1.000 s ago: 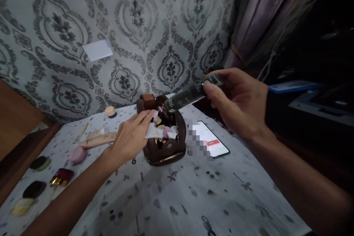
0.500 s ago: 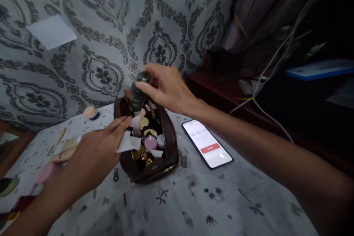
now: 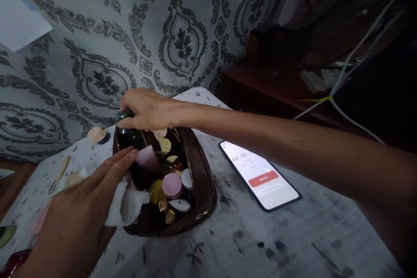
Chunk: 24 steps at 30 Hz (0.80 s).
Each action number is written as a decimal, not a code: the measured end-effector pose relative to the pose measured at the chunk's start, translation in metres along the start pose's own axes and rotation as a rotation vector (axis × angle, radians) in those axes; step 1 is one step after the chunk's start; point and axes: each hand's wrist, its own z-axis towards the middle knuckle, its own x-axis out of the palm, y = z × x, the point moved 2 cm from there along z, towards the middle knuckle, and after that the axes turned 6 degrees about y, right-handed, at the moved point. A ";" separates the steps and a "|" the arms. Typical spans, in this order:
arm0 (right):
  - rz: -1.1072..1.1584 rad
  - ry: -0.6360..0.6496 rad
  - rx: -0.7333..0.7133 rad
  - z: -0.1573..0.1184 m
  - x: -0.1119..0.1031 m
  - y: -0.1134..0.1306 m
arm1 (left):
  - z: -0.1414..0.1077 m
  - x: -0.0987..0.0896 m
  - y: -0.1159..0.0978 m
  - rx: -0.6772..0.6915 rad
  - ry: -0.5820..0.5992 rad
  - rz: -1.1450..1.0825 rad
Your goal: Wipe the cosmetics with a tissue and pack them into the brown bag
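On the table, a brown zip pouch (image 3: 201, 173) stands unzipped, full of small cosmetics. My right hand (image 3: 148, 108) reaches over it and grips a dark green bottle (image 3: 130, 138) by its top, low in the pouch's far left corner. My left hand (image 3: 80, 200) lies along the near left side, fingers stretched to the rim beside a pale pink item (image 3: 148, 157). A crumpled white tissue (image 3: 125, 204) is held under its palm. Inside the pouch show a pink-lidded jar (image 3: 172, 185), a white lid (image 3: 186, 179) and gold caps (image 3: 170, 216).
Right of the pouch lies a phone (image 3: 260, 178) with a running timer. A peach-topped jar (image 3: 97, 134) and a brush (image 3: 61, 173) are at the left on the patterned tablecloth (image 3: 195, 254). Behind hangs a patterned curtain (image 3: 182, 43); white cables (image 3: 342, 69) dangle at right.
My right hand has lowered the green bottle into the pouch's far left corner. My left hand has shifted left and nearer with the tissue. The whole view has turned slightly.
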 end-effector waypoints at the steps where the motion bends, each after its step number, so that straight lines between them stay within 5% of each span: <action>1: 0.002 0.021 -0.010 0.002 0.002 0.000 | -0.001 0.001 0.001 -0.006 0.008 0.005; 14: 0.052 0.382 0.042 0.000 0.004 0.020 | 0.005 -0.006 -0.006 -0.003 -0.032 0.004; 24: 0.122 0.272 0.064 0.004 -0.017 0.012 | 0.005 -0.007 -0.006 0.065 -0.070 0.021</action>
